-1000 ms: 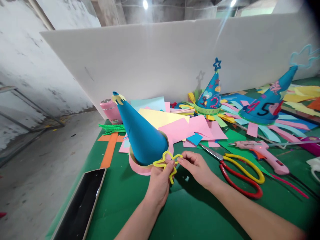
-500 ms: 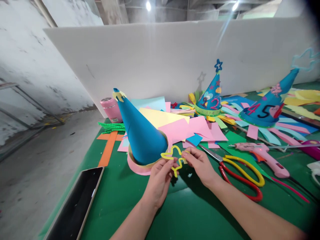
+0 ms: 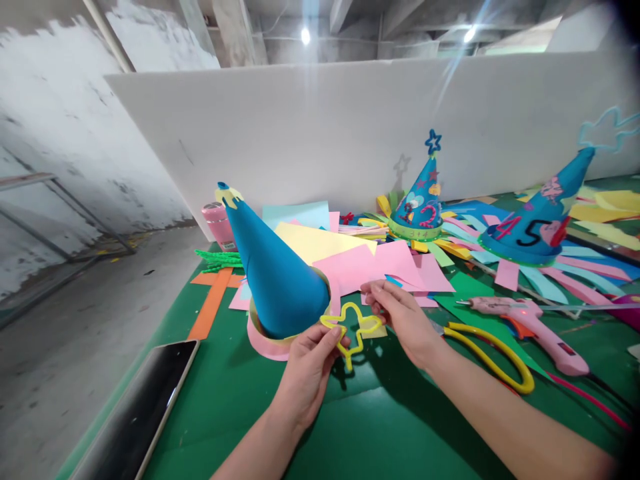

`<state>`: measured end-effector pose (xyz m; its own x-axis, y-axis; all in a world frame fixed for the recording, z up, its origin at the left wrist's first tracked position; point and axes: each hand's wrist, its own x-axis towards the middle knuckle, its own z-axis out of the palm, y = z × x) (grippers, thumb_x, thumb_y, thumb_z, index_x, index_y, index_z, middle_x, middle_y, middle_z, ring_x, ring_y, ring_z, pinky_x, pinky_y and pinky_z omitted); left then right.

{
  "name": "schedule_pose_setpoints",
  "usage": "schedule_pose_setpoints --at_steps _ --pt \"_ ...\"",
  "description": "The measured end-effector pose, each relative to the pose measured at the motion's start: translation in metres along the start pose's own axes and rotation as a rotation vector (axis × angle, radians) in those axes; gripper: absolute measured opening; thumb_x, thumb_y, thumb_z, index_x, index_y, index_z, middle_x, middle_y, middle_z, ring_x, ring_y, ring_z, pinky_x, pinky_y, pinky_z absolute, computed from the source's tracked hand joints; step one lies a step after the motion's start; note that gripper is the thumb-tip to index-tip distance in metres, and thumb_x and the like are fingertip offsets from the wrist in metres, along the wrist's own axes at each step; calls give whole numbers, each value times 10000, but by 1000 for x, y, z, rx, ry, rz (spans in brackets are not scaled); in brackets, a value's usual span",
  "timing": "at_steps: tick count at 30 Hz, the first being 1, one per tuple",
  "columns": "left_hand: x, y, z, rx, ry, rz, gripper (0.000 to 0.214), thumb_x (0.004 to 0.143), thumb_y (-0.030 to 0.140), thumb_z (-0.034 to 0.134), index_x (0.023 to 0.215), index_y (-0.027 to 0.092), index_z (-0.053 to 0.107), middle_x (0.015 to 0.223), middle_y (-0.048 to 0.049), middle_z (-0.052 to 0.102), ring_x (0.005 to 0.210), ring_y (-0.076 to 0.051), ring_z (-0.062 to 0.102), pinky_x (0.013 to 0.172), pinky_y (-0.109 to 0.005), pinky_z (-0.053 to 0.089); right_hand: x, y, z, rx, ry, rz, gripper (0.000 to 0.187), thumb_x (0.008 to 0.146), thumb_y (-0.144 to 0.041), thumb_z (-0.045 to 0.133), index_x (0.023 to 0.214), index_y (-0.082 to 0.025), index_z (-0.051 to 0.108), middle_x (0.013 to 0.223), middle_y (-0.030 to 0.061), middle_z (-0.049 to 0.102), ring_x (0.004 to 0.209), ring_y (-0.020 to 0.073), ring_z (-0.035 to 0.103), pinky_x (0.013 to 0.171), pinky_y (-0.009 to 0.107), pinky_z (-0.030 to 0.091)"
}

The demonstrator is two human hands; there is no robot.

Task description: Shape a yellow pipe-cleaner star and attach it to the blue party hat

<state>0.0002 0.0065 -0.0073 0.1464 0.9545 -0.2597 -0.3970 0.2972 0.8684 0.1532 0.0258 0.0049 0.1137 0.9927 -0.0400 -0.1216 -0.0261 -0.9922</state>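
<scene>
A bent star shape of fuzzy yellow pipe cleaner [image 3: 370, 325] is pinched by its left side between the thumb and fingers of my left hand [image 3: 315, 350]. My right hand [image 3: 397, 313] hovers just above the star's right point, apart from it, with loosely curled fingers and nothing visible in them. Behind my left hand a blue paper cone hat [image 3: 280, 273] leans to the left, with a yellow paper piece [image 3: 229, 196] around its tip. A pink paper band [image 3: 265, 347] circles its base.
Scissors [image 3: 500, 343] with yellow and red handles and a pink glue gun [image 3: 535, 320] lie to the right. A phone [image 3: 145, 400] lies left. Decorated hats [image 3: 417, 203], coloured paper sheets [image 3: 345, 267], green pipe cleaners [image 3: 217, 260] and a pink cup [image 3: 219, 223] stand or lie behind.
My right hand has let go of the yellow star and moved up from it. The star stays in my left hand. The view has shifted slightly.
</scene>
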Motion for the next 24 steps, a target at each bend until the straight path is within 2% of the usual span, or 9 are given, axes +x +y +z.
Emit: schedule_pose_setpoints --at_steps 4,8,10,12,16,18,21,24 --pt "4 1 2 -6 25 -6 135 637 250 696 662 118 678 597 -23 614 580 -106 530 567 -197 411 4 6 2 -56 -35 -35 266 760 -425 519 793 -174 601 681 2 507 591 119 436 469 214 310" --pt "8 2 1 -21 27 0 120 658 245 682 645 126 674 613 -21 620 595 -98 519 591 -189 409 -1 14 3 -95 -139 -102 227 798 -379 497 707 -174 534 600 -40 390 505 85 338 451 208 294" --pt "8 1 1 -32 18 -9 118 668 244 676 660 127 675 617 -24 620 618 -100 520 607 -188 407 -4 16 2 -148 -165 -143 216 811 -344 491 678 -175 509 601 -38 386 530 92 353 478 211 319" --pt "7 0 1 -33 -16 -35 131 684 254 663 698 124 677 626 -29 614 636 -107 522 619 -198 411 -7 15 2 -211 -163 -179 197 815 -326 485 691 -178 521 622 -25 425 564 107 391 507 218 345" --pt "3 -3 2 19 -165 -79 132 692 266 653 699 134 654 632 -22 585 588 -110 503 557 -221 404 -13 12 5 -297 -182 -224 180 818 -320 477 719 -188 549 632 -10 494 570 122 446 511 223 368" --pt "2 -4 2 66 -198 -98 131 680 264 663 653 140 631 604 -20 581 553 -108 496 529 -224 395 -15 11 6 -295 -219 -210 178 822 -325 472 733 -192 550 639 -6 516 567 125 473 514 224 385" --pt "0 -5 1 114 -169 -129 158 668 271 671 599 140 616 571 -21 580 531 -108 497 513 -222 389 -17 11 6 -266 -259 -165 206 839 -350 440 753 -196 547 645 -8 522 565 123 483 522 225 393" --pt "-1 -5 0 121 -157 -114 155 673 278 663 610 141 629 586 -24 584 543 -112 500 522 -226 392 -18 11 3 -302 -294 -121 259 849 -369 415 690 -192 520 609 -18 487 557 122 455 512 230 360"
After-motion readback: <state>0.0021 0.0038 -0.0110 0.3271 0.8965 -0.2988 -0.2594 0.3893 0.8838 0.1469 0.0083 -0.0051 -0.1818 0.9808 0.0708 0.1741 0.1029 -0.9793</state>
